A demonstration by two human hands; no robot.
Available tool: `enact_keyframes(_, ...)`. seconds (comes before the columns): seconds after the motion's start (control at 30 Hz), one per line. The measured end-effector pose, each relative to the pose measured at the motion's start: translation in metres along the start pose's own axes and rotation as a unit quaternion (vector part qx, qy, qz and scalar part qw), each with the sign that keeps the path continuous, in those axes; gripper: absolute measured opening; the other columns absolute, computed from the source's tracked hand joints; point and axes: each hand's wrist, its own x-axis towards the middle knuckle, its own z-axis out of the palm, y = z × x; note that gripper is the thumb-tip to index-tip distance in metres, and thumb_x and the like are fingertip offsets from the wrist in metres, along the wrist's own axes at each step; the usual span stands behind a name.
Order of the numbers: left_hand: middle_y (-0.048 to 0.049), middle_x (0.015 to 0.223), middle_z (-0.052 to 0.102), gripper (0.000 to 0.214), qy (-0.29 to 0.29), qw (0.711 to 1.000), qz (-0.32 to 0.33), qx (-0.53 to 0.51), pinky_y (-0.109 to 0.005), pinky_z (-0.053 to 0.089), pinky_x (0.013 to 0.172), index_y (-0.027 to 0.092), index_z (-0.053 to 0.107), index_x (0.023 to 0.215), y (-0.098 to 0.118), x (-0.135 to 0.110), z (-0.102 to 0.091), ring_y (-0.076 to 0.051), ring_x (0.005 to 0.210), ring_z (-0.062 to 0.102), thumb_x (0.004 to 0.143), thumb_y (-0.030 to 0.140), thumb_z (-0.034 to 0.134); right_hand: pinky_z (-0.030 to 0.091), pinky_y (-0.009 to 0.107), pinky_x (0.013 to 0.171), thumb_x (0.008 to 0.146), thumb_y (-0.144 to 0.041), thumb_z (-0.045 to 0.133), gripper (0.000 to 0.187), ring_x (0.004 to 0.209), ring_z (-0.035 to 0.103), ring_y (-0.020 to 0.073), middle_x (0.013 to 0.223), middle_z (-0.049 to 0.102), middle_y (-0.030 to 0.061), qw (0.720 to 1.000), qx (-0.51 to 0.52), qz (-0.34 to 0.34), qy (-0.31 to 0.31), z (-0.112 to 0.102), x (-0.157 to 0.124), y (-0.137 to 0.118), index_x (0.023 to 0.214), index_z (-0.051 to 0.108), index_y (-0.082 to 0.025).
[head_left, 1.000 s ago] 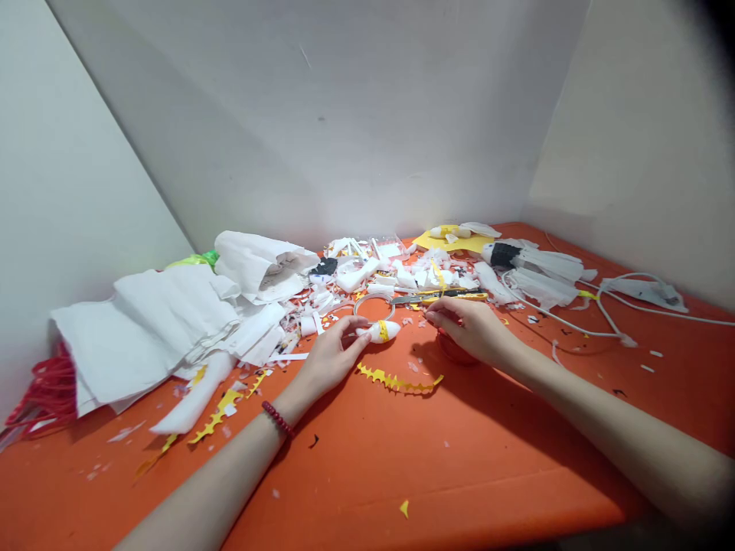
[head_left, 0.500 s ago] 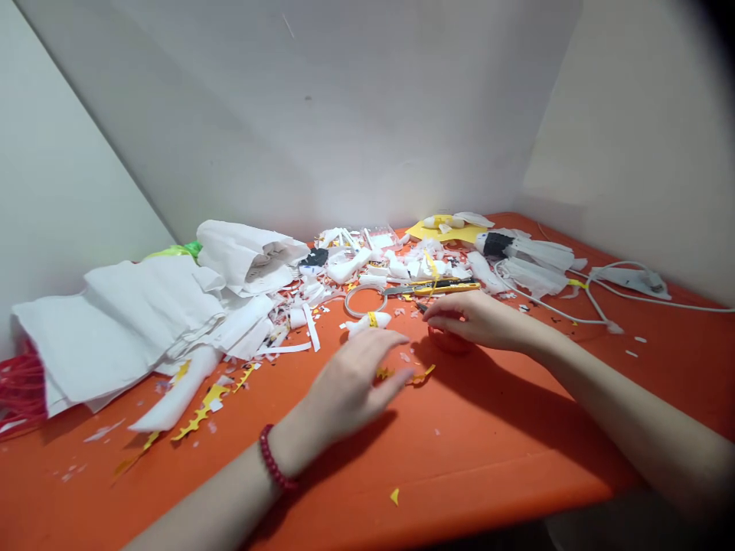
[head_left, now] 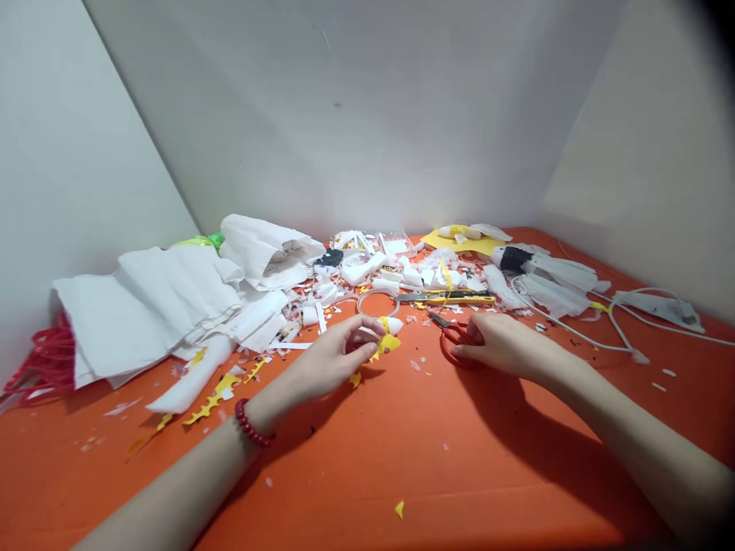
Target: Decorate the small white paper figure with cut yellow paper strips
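- Left hand — finger and thumb pinch yellow paper.
- Right hand — gripping red scissors.
- White lump just behind the yellow paper.

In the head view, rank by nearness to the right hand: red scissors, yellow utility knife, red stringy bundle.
1. Red scissors: held in the right hand.
2. Yellow utility knife: beyond the scissors.
3. Red stringy bundle: far left.
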Motion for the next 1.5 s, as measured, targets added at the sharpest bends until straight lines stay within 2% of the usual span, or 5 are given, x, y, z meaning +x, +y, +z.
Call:
enact_keyframes(0.2,-0.004,0.081,0.062,0.03,-0.03,0.996,-0.06,0.063,-0.022,0.04,0.052,0.016,0.063,0.096,0.005,-0.003,-0.006,-0.01,0.06,0.051,0.084,0.031,0.04,0.031,0.026,0.05,0.08,-0.032,0.043,0.022,0.06,0.054,0.0178,0.07,0.059,0.0067,0.999,-0.011,0.017,0.033,0.008,-0.001,-0.001,0.064,0.045,-0.018)
enact_keyframes(0.37,-0.0051,0.096,0.065,0.027,0.023,0.995,0.026,0.09,-0.024,0.045,0.064,0.017,0.058,0.104,0.0,-0.002,-0.004,-0.012,0.074,0.058,0.081,0.027,0.05,0.039,0.026,0.055,0.081,-0.031,0.046,0.015,0.065,0.056,0.0168,0.073,0.059,0.0056,0.986,0.161,0.023,0.029,0.001,-0.006,-0.006,0.085,0.049,-0.016)
enact_keyframes(0.67,-0.0012,0.078,0.059,0.006,0.123,0.948,0.158,0.247,-0.024,0.043,0.066,0.016,0.05,0.082,0.001,-0.011,0.009,-0.011,0.071,0.056,0.081,0.013,0.045,0.04,0.021,0.052,0.067,-0.034,0.069,0.037,0.06,0.047,0.0086,0.07,0.049,-0.0035,0.817,0.569,-0.039,-0.084,-0.004,-0.024,-0.054,0.09,0.046,-0.017)
enact_keyframes(1.13,-0.0032,0.088,0.067,0.024,0.067,0.997,0.043,0.005,-0.022,0.046,0.066,0.018,0.063,0.1,0.018,-0.013,-0.015,-0.012,0.077,0.06,0.08,0.029,0.055,0.028,0.021,0.054,0.079,-0.047,0.054,0.033,0.061,0.03,0.0093,0.069,0.035,-0.0045,0.901,0.386,-0.137,-0.142,0.001,-0.041,-0.061,0.073,0.038,-0.018)
enact_keyframes(1.5,-0.005,0.092,0.067,0.03,0.028,0.997,0.052,0.039,-0.022,0.043,0.056,0.019,0.062,0.107,0.026,-0.017,-0.012,-0.011,0.066,0.054,0.08,0.022,0.05,0.028,0.02,0.053,0.086,-0.052,0.039,0.036,0.059,0.031,0.0095,0.066,0.036,-0.0044,0.92,0.329,-0.141,-0.162,-0.001,-0.051,-0.072,0.071,0.037,-0.019)
